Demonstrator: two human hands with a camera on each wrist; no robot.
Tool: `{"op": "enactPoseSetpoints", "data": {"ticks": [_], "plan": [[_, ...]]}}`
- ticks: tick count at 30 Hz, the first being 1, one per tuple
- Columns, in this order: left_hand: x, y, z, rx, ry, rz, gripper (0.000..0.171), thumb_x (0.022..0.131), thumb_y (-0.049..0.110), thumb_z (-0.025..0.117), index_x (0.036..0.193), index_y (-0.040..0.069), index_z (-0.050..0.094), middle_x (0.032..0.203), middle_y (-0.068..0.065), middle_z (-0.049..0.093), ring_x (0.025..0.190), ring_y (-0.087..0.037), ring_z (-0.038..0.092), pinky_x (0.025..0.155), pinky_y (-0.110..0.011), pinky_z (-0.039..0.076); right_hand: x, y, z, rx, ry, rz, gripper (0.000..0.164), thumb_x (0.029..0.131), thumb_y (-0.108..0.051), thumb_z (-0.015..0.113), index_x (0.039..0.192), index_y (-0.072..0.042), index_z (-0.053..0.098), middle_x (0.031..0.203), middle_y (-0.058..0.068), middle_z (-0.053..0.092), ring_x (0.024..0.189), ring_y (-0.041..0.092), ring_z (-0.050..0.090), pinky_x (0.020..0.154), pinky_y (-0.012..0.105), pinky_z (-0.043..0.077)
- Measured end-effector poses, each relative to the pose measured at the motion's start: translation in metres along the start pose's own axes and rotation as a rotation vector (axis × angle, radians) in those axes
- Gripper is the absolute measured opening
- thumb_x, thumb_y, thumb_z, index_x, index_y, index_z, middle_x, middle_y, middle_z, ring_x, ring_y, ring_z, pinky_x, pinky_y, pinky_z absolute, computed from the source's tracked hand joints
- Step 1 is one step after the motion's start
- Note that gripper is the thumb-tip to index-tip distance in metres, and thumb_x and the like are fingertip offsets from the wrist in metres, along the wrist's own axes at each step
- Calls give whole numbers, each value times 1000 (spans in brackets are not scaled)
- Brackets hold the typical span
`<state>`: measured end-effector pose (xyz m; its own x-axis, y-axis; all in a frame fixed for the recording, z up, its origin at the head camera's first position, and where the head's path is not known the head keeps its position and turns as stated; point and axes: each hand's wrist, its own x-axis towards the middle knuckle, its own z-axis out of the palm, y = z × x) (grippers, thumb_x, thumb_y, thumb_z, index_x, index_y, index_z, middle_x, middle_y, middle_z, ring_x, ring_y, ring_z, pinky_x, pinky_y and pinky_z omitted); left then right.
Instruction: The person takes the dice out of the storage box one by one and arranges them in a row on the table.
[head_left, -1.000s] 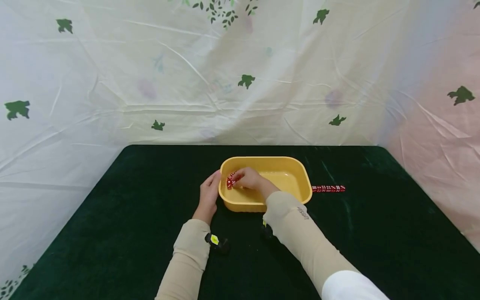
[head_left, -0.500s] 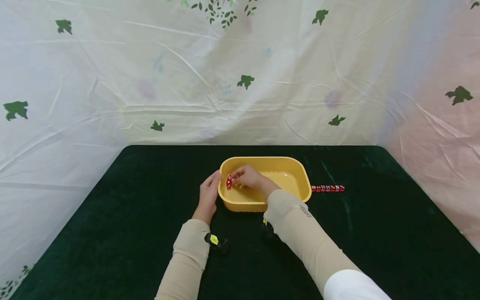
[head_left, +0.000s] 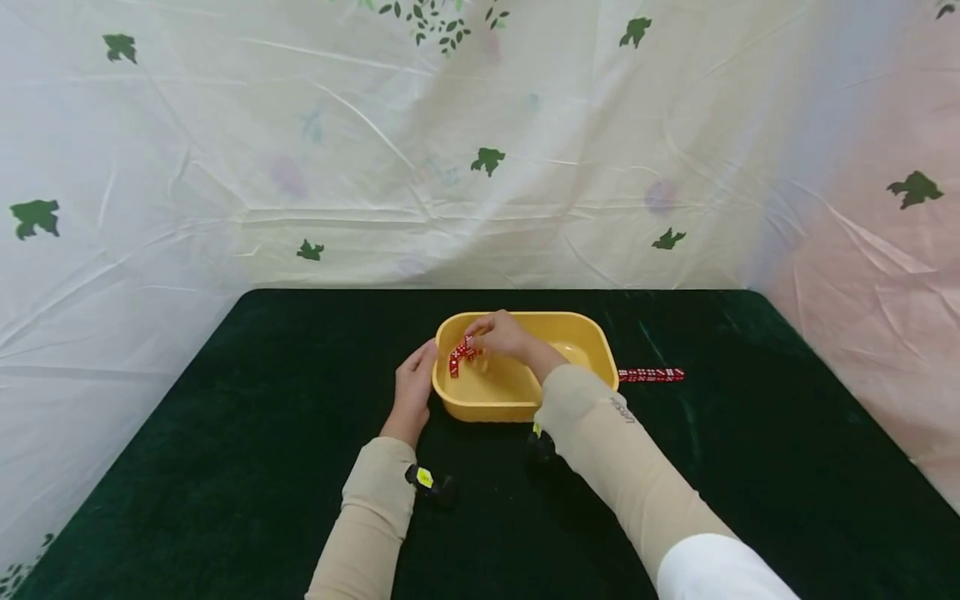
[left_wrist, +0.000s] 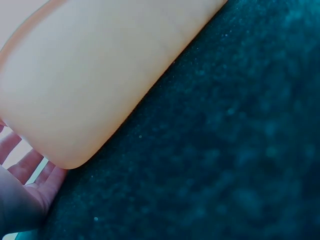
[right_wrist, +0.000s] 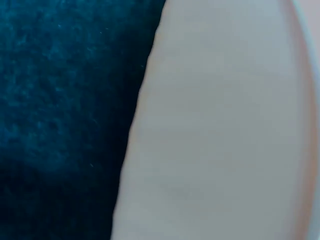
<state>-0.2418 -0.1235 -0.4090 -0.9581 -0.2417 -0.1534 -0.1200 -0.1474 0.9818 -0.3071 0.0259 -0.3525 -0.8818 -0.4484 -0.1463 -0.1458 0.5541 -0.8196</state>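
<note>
A yellow plastic tub (head_left: 491,412) stands on the dark green cloth, in front of me in the head view. At its left end lie several red dice (head_left: 454,363) with white pips, close together on the tub floor. My right hand (head_left: 506,337) reaches over the near rim into the tub and pinches a red die (head_left: 469,341) just above the others; its fingertips partly cover it. Against the tub's outer left wall rests my left hand (head_left: 412,390), fingers extended along it. In the left wrist view, the left hand's fingers (left_wrist: 47,182) touch the tub's lower corner.
A straight row of red dice (head_left: 652,375) extends to the right from beside the tub's right wall. Green cloth (head_left: 225,467) covers the table, whose back edge meets a pale curtain (head_left: 360,167) with green bird shapes. The tub wall (right_wrist: 215,125) fills much of the right wrist view.
My right hand has shifted slightly up and to the right inside the tub, uncovering more of the dice beneath it. My left hand stays against the tub. The head view has shifted slightly.
</note>
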Motion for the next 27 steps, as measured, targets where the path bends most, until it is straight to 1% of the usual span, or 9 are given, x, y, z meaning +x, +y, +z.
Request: {"op": "enactPoseSetpoints", "data": {"ticks": [6,10,17,21,27], "plan": [[1,-1,-2,-2,1,-13,47,83,47,47,121,19,50,124,1,45,114,-15,38,91,-32,34,-1,-4,-10,21,27,-7,19,81,-11,60,98,-1,63,92,8,59,82,29,52,74,40,46],[2,-1,-2,-2,3,-17,47,84,47,47,121,19,50,124,1,44,115,-14,37,92,-32,34,-4,-7,-19,13,47,-11,20,81,-10,60,98,-1,63,91,9,61,84,28,53,75,41,45],[3,0,-2,2,8,-30,44,84,47,47,120,21,51,123,4,45,114,-13,37,92,-31,33,-12,-8,-36,13,44,-49,20,83,-10,58,99,1,62,91,11,61,86,28,53,76,41,45],[3,0,-2,-8,-7,-19,46,84,46,47,121,20,50,125,2,44,116,-15,36,93,-33,32,-17,-6,-48,9,35,-61,21,84,-11,56,101,0,61,94,10,59,91,27,52,77,39,45],[3,0,-1,-11,-15,-11,46,84,46,46,122,19,49,125,1,43,116,-15,36,93,-33,33,-25,-4,-65,50,42,-59,21,85,-10,54,103,2,58,98,16,58,93,32,50,80,44,41]]}}
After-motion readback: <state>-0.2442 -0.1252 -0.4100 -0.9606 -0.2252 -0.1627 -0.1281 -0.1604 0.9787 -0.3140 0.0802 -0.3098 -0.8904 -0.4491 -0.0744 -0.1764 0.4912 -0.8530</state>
